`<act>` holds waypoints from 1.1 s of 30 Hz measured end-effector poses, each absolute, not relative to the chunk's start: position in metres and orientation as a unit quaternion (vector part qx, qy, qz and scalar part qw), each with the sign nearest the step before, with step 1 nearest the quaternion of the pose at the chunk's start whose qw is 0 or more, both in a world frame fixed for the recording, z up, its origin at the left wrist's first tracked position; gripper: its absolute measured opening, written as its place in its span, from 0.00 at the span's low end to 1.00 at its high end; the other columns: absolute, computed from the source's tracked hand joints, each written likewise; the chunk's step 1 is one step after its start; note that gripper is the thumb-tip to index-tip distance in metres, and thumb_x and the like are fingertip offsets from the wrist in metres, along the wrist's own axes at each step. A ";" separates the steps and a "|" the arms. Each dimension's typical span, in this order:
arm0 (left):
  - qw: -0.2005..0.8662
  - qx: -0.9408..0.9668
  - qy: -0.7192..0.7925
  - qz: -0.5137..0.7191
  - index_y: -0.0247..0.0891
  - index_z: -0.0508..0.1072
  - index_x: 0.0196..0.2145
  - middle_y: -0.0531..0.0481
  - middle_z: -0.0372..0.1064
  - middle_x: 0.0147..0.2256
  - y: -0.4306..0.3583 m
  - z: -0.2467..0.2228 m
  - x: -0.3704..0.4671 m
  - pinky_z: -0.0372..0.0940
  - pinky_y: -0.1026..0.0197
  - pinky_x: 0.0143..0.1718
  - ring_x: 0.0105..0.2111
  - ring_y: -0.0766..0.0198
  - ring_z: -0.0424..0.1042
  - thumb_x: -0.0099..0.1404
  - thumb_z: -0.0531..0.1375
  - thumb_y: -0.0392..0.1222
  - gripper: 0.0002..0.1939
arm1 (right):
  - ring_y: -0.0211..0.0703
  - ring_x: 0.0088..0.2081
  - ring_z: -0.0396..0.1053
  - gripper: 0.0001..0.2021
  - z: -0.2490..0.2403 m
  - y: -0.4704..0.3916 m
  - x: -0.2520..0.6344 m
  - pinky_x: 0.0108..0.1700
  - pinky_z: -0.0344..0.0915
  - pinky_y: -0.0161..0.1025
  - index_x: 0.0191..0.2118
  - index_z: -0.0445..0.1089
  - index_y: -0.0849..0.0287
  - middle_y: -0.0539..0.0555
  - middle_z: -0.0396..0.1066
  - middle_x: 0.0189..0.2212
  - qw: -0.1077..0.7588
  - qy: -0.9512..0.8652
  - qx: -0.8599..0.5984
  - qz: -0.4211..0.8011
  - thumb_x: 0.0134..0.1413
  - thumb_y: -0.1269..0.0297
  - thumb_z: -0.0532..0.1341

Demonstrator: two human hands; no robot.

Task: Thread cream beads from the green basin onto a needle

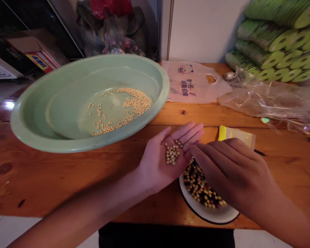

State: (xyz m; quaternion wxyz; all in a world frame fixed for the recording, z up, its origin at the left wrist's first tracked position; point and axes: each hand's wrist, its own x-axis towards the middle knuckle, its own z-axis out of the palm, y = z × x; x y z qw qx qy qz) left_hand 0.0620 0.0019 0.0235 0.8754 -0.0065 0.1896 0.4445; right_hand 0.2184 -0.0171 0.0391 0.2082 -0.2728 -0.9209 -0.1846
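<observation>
My left hand lies palm up with its fingers stretched out, and small pale round beads with holes rest in the palm. My right hand is closed in a pinch beside the left fingertips. A faint thin line, perhaps a needle or wire, runs from its fingertips over the palm; what the pinch holds is not clear. Below both hands stands a white bowl with a dark rim, partly hidden by them. Pale, yellow and dark beads fill it.
A large green basin at the left holds many pale beads. Behind lie a printed plastic bag and clear plastic wrapping. Green rolls are stacked back right. A small yellow-topped packet lies beyond my right hand on the wooden table.
</observation>
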 end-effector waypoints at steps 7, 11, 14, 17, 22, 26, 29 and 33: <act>0.873 -0.003 0.187 0.450 0.25 0.60 0.60 0.38 0.62 0.59 0.001 0.023 0.062 0.53 0.61 0.62 0.60 0.60 0.60 0.68 0.46 0.41 0.26 | 0.45 0.25 0.56 0.11 0.040 -0.018 0.215 0.28 0.51 0.43 0.30 0.70 0.62 0.55 0.65 0.21 0.196 -0.903 -0.311 -0.224 0.57 0.77 0.51; 0.879 0.000 0.172 0.444 0.26 0.60 0.60 0.40 0.61 0.60 0.002 0.022 0.061 0.52 0.61 0.63 0.61 0.60 0.59 0.69 0.46 0.41 0.26 | 0.45 0.29 0.59 0.07 0.039 -0.017 0.219 0.29 0.53 0.43 0.39 0.67 0.66 0.56 0.70 0.26 0.238 -0.923 -0.273 -0.132 0.58 0.78 0.53; 0.880 -0.002 0.172 0.444 0.26 0.61 0.60 0.40 0.61 0.60 0.002 0.023 0.060 0.51 0.60 0.63 0.60 0.60 0.60 0.69 0.45 0.42 0.26 | 0.42 0.28 0.58 0.07 0.035 -0.014 0.220 0.29 0.53 0.42 0.42 0.64 0.68 0.55 0.68 0.27 0.264 -0.931 -0.246 -0.049 0.57 0.79 0.54; 0.878 -0.011 0.181 0.443 0.24 0.61 0.59 0.39 0.62 0.59 0.002 0.027 0.061 0.52 0.60 0.63 0.60 0.60 0.61 0.69 0.44 0.42 0.26 | 0.41 0.28 0.55 0.08 0.030 -0.010 0.220 0.29 0.53 0.41 0.40 0.63 0.66 0.53 0.64 0.25 0.272 -0.931 -0.241 -0.046 0.56 0.81 0.53; 0.876 -0.013 0.192 0.443 0.24 0.61 0.59 0.38 0.62 0.59 0.000 0.031 0.062 0.52 0.62 0.62 0.59 0.61 0.61 0.70 0.43 0.41 0.26 | 0.39 0.27 0.55 0.08 0.024 -0.008 0.220 0.31 0.54 0.38 0.34 0.63 0.59 0.49 0.62 0.25 0.248 -0.921 -0.302 0.004 0.56 0.79 0.53; 0.877 -0.014 0.179 0.446 0.23 0.62 0.59 0.36 0.62 0.59 0.000 0.029 0.062 0.54 0.62 0.61 0.58 0.60 0.63 0.70 0.43 0.41 0.26 | 0.38 0.27 0.56 0.08 0.022 -0.009 0.221 0.31 0.53 0.37 0.31 0.63 0.58 0.48 0.62 0.24 0.219 -0.913 -0.341 0.035 0.56 0.78 0.54; 0.878 -0.018 0.177 0.444 0.23 0.61 0.59 0.36 0.62 0.59 0.001 0.027 0.061 0.53 0.61 0.62 0.59 0.59 0.62 0.70 0.44 0.42 0.26 | 0.38 0.27 0.55 0.08 0.022 -0.009 0.221 0.31 0.52 0.37 0.30 0.61 0.58 0.48 0.60 0.23 0.224 -0.909 -0.348 0.045 0.57 0.77 0.54; 0.880 -0.017 0.172 0.443 0.23 0.63 0.58 0.36 0.62 0.59 0.002 0.027 0.061 0.52 0.61 0.62 0.59 0.59 0.61 0.70 0.44 0.42 0.25 | 0.38 0.27 0.54 0.10 0.021 -0.009 0.221 0.32 0.51 0.37 0.27 0.58 0.57 0.48 0.58 0.22 0.229 -0.907 -0.351 0.044 0.58 0.76 0.54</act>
